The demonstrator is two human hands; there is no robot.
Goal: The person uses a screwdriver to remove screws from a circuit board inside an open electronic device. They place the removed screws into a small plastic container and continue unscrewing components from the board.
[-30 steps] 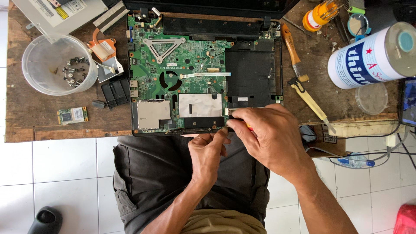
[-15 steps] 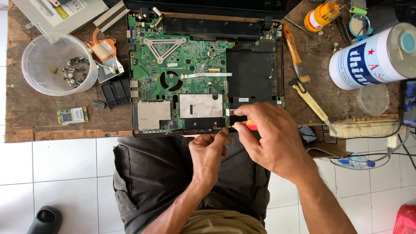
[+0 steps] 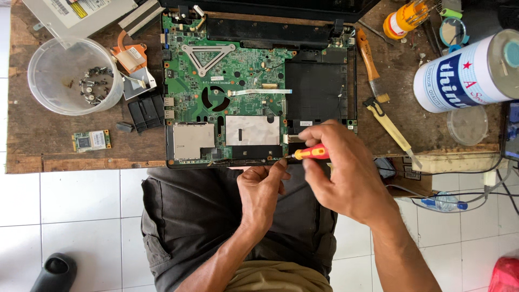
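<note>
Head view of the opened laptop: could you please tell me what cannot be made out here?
- Screwdriver tip: hidden where it meets the laptop front edge, between the right hand and left hand.
- The screw or part being worked: too small, covered by the fingers.
- Contents of the clear bowl: small dark parts, too small to tell apart.
- White can: cut off by the right edge.
- Grey drive: cut off by the top edge.
</note>
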